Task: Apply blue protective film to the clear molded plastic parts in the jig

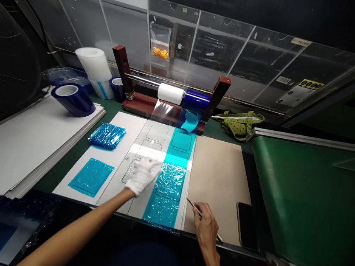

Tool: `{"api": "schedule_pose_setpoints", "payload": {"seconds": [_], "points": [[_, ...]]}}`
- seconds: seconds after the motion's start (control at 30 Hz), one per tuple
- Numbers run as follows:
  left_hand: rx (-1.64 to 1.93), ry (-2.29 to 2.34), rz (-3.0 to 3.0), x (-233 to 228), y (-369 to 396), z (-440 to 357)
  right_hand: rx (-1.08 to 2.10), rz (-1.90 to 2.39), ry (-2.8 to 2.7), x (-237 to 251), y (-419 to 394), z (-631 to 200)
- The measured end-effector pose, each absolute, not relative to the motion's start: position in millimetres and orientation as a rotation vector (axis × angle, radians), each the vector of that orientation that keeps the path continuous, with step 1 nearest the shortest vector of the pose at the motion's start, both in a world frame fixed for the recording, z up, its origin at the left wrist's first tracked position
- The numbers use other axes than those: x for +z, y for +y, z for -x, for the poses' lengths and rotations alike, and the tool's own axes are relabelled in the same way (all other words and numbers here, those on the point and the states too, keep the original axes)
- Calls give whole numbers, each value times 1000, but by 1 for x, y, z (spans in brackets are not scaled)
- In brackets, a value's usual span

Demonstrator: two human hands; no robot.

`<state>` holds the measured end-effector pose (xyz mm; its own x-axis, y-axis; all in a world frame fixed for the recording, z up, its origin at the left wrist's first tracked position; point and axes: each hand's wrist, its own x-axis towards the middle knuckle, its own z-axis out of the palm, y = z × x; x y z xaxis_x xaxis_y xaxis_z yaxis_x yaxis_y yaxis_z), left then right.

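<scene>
My left hand (143, 176), in a white glove, is open over the pale sheet with outlined rounded rectangles (153, 134). Its fingertips reach the left edge of a strip of clear blue film (167, 191), too blurred to tell if they touch. The wrinkled film runs down the sheet over more outlines. Bare and closed, my right hand (205, 226) grips a thin pointed craft knife (194, 206), its tip pointing left toward the film. A cut blue film piece (91, 177) lies at left, below a stack of blue film pieces (108, 136).
Behind the sheet, a wooden stand (142, 106) carries a white roll (171, 94) and a blue roll (197, 100). More rolls (73, 99) and stacked white boards (29, 141) are at left. On the right are brown board (219, 172), a phone (246, 224) and a green surface (311, 199).
</scene>
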<state>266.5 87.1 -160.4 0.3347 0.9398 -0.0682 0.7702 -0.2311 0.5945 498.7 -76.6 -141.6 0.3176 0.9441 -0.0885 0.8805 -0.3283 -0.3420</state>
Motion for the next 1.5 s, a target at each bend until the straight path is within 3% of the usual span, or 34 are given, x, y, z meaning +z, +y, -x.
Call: {"api": "schedule_pose_setpoints", "payload": {"seconds": [0.23,0.43,0.6,0.87,1.0,1.23,1.5], "points": [[131,1555,-2172,-210,-23,-257,371,2195,-2290,-167,-5,-435],[95,1728,-2119,-218,-36,-267,377,2103,-2579,-175,33,-400],[122,1774,-2080,-218,-39,-269,397,2164,-2636,-165,28,-417],[116,1795,-1999,-207,-50,-279,387,2518,-2426,-122,-16,-500],[60,1710,-2034,-209,-64,-295,487,2611,-2196,-123,-45,-512],[23,1617,-2128,-222,-70,-305,744,2552,-1816,-151,-74,-491],[153,1525,-2322,-235,-66,-284,1144,2190,-1493,-133,-101,-489]]}}
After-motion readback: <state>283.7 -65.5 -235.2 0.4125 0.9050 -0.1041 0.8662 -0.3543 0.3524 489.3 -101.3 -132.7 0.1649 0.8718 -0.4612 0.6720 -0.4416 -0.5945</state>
